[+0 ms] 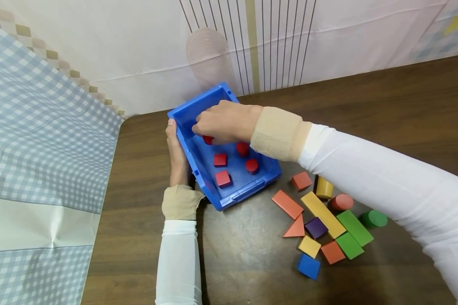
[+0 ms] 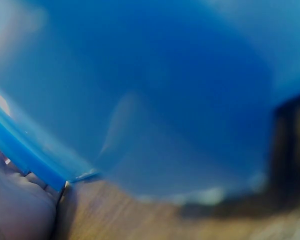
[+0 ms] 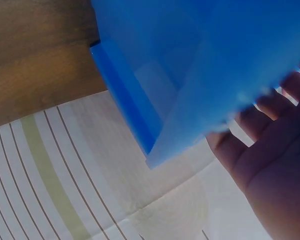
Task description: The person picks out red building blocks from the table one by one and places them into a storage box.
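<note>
A blue plastic bin (image 1: 238, 184) sits tilted at an angle on the table near the wall. My left hand (image 1: 177, 154) grips its left wall, thumb up at the rim. My right hand (image 1: 227, 120) reaches down into the bin with fingers curled, pinching a red block (image 1: 208, 140) that they partly cover. On the bin's floor lie two red square blocks (image 1: 223, 178) and two red round blocks (image 1: 252, 165). Both wrist views are mostly filled by the blurred blue bin (image 2: 155, 90), (image 3: 190, 65).
Right of the bin, loose blocks lie on the wooden table (image 1: 137, 178): a long yellow block (image 1: 323, 215), green blocks (image 1: 355, 228), a purple block (image 1: 316, 228), a blue block (image 1: 308, 267), several orange-red pieces (image 1: 287, 204). Cloth sheets (image 1: 145, 55) hang behind and at left.
</note>
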The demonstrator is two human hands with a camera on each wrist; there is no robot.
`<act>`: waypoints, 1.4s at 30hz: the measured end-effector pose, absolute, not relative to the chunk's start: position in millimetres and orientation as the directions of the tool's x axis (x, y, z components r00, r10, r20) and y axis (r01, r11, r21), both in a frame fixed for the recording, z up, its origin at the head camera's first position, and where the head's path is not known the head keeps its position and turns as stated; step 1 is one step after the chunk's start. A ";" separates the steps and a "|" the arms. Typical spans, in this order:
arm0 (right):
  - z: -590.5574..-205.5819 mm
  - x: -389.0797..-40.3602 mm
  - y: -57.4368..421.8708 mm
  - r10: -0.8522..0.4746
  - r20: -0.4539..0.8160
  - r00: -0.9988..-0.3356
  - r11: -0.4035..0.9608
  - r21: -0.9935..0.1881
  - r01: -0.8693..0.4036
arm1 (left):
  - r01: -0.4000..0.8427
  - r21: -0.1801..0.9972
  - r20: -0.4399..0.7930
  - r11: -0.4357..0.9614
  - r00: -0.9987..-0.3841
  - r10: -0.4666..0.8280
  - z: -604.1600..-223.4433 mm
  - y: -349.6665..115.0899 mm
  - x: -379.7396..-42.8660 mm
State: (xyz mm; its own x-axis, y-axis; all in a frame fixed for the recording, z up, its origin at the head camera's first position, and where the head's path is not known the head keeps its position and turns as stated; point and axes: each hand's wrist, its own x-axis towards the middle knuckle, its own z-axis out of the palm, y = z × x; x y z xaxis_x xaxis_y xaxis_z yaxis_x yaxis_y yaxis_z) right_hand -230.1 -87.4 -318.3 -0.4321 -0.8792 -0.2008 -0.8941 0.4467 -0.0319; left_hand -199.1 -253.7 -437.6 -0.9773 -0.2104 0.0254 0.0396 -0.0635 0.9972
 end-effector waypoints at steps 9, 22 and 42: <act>-306.2 -229.3 -98.2 -0.881 -0.180 -0.439 0.450 -0.026 -0.893 | 0.024 0.998 0.012 -0.054 -0.975 -0.221 -436.5 -259.5 -198.9; -302.4 -233.6 -110.6 -0.860 -0.241 -0.449 0.469 -0.028 -0.883 | 0.059 0.995 0.040 -0.079 -0.972 -0.230 -437.8 -255.6 -202.2; -309.6 -235.7 -125.8 -0.787 -0.279 -0.550 0.580 -0.032 -0.814 | 0.059 0.996 0.041 -0.064 -0.968 -0.248 -439.8 -251.9 -201.2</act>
State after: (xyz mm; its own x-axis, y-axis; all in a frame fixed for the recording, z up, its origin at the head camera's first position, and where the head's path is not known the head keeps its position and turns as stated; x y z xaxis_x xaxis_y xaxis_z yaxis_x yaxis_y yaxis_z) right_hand -235.7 -125.8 -309.6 -0.5496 -0.7873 -0.2795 -0.8143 0.5796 -0.0316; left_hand -201.2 -251.9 -439.8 -0.9678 -0.2483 0.0412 0.0589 -0.0642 0.9962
